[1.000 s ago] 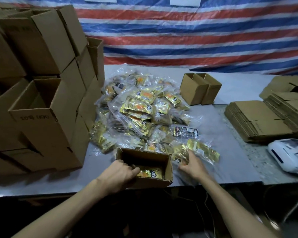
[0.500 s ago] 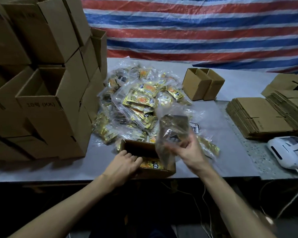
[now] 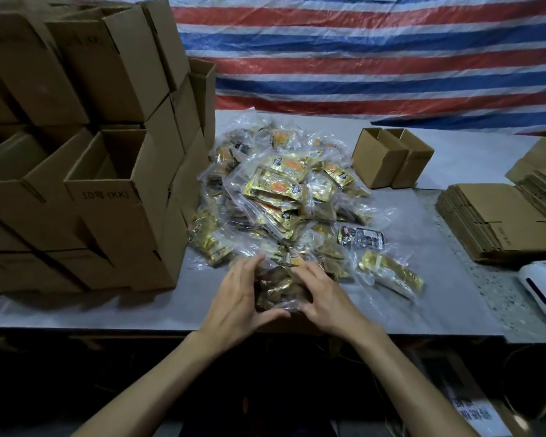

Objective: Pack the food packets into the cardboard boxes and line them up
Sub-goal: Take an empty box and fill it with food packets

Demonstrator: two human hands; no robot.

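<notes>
At the near edge of the table (image 3: 133, 305), the left hand (image 3: 241, 299) and right hand (image 3: 327, 299) lie with fingers spread and fairly straight, pressing a clear-wrapped food packet (image 3: 278, 290) down onto a cardboard box (image 3: 282, 324) that is mostly hidden beneath them. Just behind lies the heap of packets (image 3: 281, 197), and farther back two open boxes (image 3: 391, 157) stand touching.

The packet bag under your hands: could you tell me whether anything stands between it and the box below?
Nothing visible does. The left hand and right hand rest directly on the packet bag, which sits over the box at the near edge of the table. The box's inside is hidden beneath them.
</notes>
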